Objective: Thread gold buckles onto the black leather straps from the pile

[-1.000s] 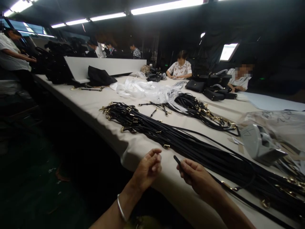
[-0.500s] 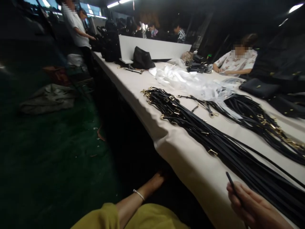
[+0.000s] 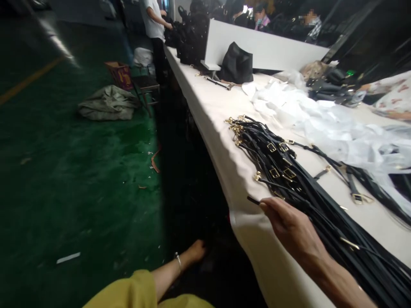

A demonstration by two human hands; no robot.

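My right hand (image 3: 285,218) reaches over the near edge of the table with its fingers pinched together. From its fingertips sticks out the short end of a thin black strap (image 3: 253,200). Right beside and beneath that hand lies a long bundle of black straps (image 3: 308,188) with gold buckles and clasps at the far end. Below the table edge, in deep shadow, my left hand (image 3: 195,250) is curled closed, a bracelet on its wrist. Darkness hides most of its fingers and whatever they may hold.
The table wears a pale cloth (image 3: 215,141). On it are more straps (image 3: 353,184), crumpled white wrapping (image 3: 289,102), a black bag (image 3: 237,64) and a white partition (image 3: 257,47). A co-worker (image 3: 154,21) stands at the far end. A grey cloth heap (image 3: 109,102) lies on the green floor.
My right hand has moved forward and left over the table edge, still holding the black strap. My view has turned left and down. The left hand stays low by the table.
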